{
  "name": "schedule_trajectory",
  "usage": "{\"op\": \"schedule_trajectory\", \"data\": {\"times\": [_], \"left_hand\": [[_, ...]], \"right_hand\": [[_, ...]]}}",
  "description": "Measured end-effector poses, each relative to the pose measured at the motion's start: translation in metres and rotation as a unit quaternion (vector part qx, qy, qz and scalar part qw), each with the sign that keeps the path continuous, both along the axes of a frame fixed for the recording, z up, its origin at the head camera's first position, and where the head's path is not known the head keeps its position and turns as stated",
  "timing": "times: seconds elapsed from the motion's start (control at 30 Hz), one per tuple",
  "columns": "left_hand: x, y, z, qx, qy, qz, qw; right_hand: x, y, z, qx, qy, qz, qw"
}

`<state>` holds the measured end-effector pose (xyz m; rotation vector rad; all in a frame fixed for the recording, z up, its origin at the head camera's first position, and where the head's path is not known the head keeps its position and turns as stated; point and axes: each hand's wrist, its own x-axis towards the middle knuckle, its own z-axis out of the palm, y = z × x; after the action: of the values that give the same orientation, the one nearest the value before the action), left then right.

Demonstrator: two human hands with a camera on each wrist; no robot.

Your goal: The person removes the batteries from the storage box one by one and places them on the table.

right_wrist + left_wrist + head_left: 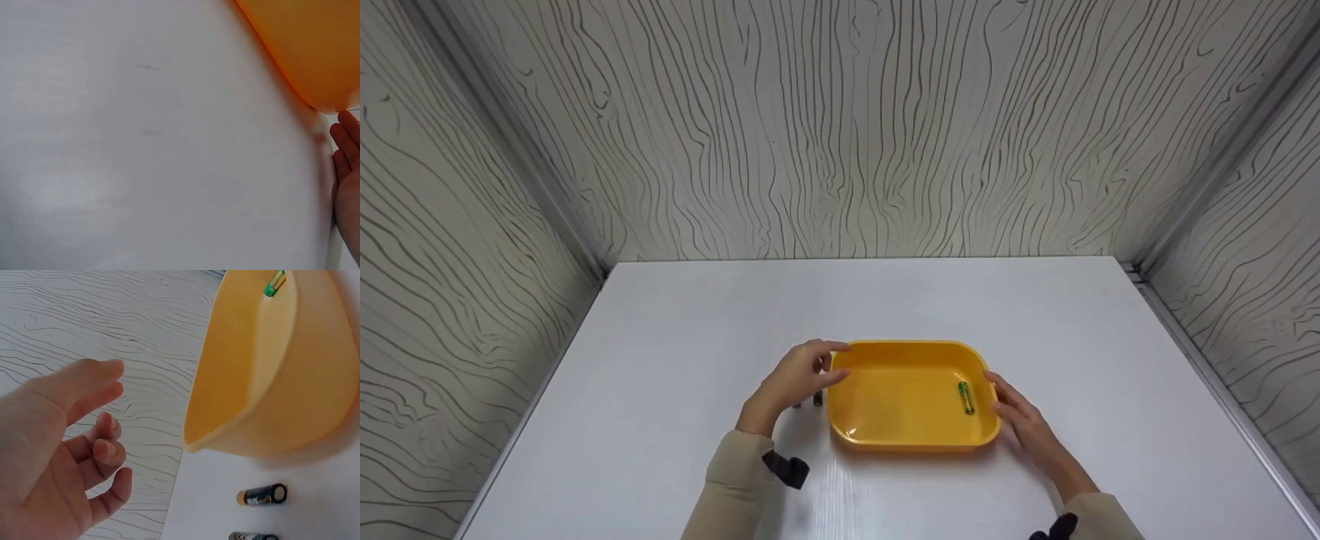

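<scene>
A yellow plastic tray [907,409] with rounded corners rests on the white table, and one green battery [966,398] lies inside near its right wall. At the tray's left rim is my left hand [802,369], its fingers loosely bent and nothing held; in the left wrist view a gap separates it from the tray wall [315,371]. Extended fingers of my right hand [1027,424] rest against the outside of the tray's right end. Two dark batteries lie on the table left of the tray, one with a copper-coloured end [261,495], the other [253,536] cut off by the frame edge.
The white table [697,315] spreads around the tray on every side. Wood-grain patterned panels [840,135] stand behind it and along both sides, with metal strips at the corners. Black straps [787,469] sit on both sleeved wrists.
</scene>
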<state>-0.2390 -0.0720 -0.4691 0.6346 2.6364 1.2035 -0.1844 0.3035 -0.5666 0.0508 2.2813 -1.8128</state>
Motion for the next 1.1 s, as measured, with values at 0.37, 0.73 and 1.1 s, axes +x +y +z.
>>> {"op": "schedule_trajectory", "data": {"times": [0.37, 0.73, 1.1], "left_hand": [[-0.001, 0.048, -0.008, 0.034, -0.010, -0.030, 0.9989], [-0.004, 0.089, -0.024, 0.047, -0.052, -0.018, 0.9974], [0.002, 0.135, -0.042, 0.058, -0.126, 0.034, 0.9898]], "right_hand": [[-0.001, 0.000, 0.002, 0.006, 0.006, 0.002, 1.0000], [-0.001, -0.003, 0.002, 0.009, -0.006, -0.004, 0.9999], [0.000, -0.002, 0.001, 0.010, -0.004, 0.004, 0.9999]]}}
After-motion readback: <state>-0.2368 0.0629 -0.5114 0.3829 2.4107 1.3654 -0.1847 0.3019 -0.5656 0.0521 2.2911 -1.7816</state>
